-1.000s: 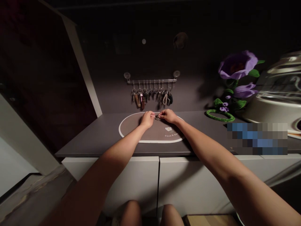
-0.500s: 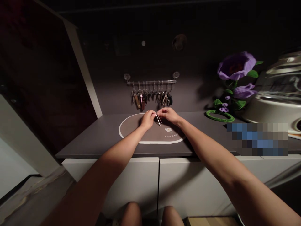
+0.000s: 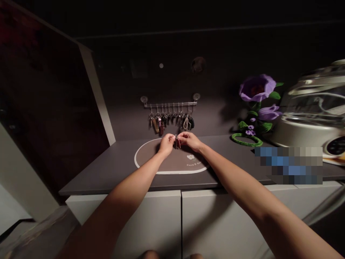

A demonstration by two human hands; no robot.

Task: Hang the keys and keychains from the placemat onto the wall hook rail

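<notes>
Over the mat, my left hand [image 3: 167, 144] and my right hand [image 3: 189, 141] meet, fingertips pinched together. Between them they hold a small ring of keys [image 3: 177, 144], its thin metal pieces dangling below the fingers; fine detail is too small to make out. Under both hands lies a brown oval mat [image 3: 151, 158] with a white rim and a small white flower print. Just behind the hands, a clear hook rack [image 3: 171, 105] on the wall carries several hanging key bunches [image 3: 155, 125].
A dark countertop [image 3: 102, 163] tops white cabinet doors [image 3: 151, 216]. To the right stand a purple artificial flower [image 3: 258, 88] with a green ring base [image 3: 246, 140] and a pale appliance [image 3: 302, 131] with a clear cover. A blurred-out patch [image 3: 288, 165] covers something at the front right.
The view has tilted up, so the scene sits lower. Both hands stay together with the keys, whose dangling pieces have swung to a steeper angle.
</notes>
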